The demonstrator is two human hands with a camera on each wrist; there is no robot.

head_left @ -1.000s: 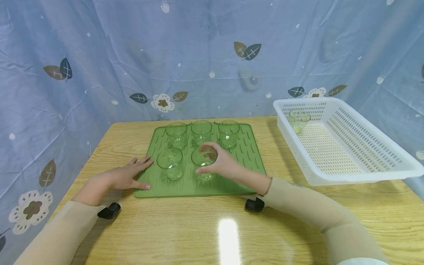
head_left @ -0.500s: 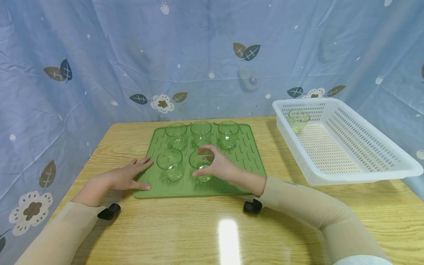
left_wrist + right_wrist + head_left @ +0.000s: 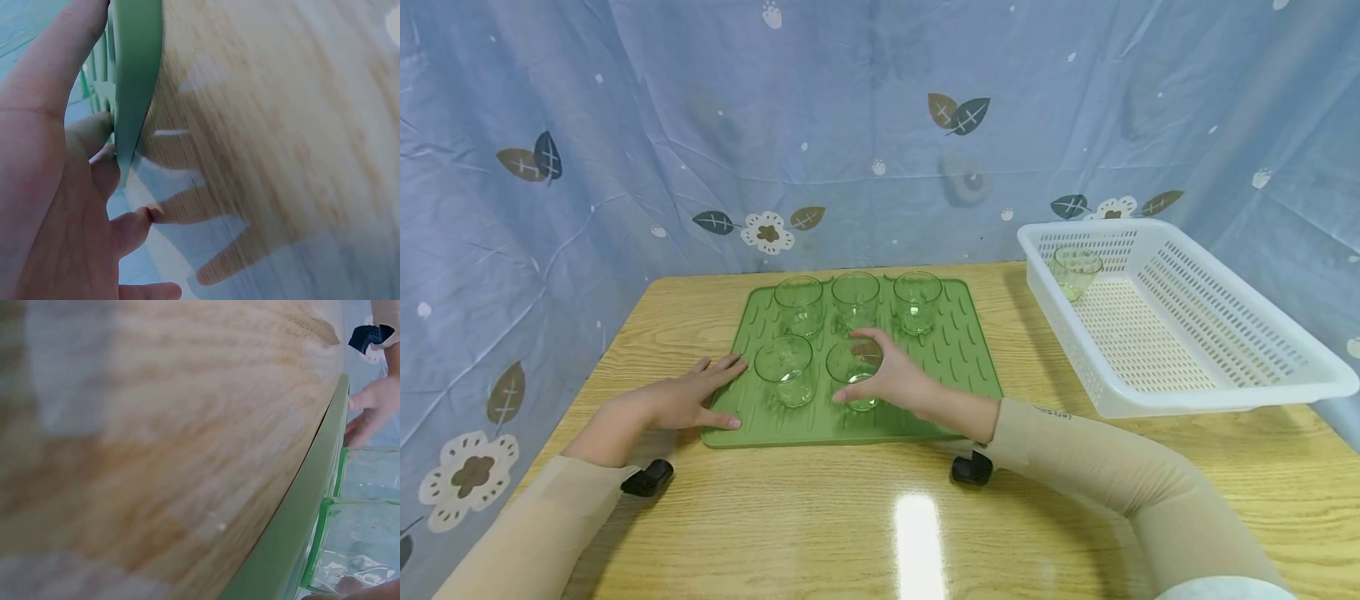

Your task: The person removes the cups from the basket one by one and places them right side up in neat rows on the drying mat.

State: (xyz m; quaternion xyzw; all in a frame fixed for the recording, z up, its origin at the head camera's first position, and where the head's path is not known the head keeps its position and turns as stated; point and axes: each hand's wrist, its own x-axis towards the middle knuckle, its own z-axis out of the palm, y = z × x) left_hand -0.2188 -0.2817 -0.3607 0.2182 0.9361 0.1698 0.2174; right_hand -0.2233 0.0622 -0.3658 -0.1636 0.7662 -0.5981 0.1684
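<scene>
My right hand (image 3: 898, 377) holds a clear green-tinted drinking glass (image 3: 859, 392) round its side, thumb on the near side and fingers on the far side. This glass stands upright on the green ribbed drying mat (image 3: 910, 427), at the front middle. Another glass (image 3: 786, 379) stands just left of it. Behind them is a row of three more: a left glass (image 3: 800, 312), a middle glass (image 3: 855, 292) and a right glass (image 3: 917, 308). My left hand (image 3: 688, 398) rests with spread fingers at the mat's left edge, thumb and fingertips on it.
To the right, a white perforated plastic basket (image 3: 1225, 404) sits on the wooden table (image 3: 790, 525). One glass (image 3: 1077, 271) is in its far left corner. A blue patterned curtain (image 3: 865, 100) hangs behind and beside the table.
My right hand and its glass have shifted slightly left and toward me on the mat. The left hand has stayed in place.
</scene>
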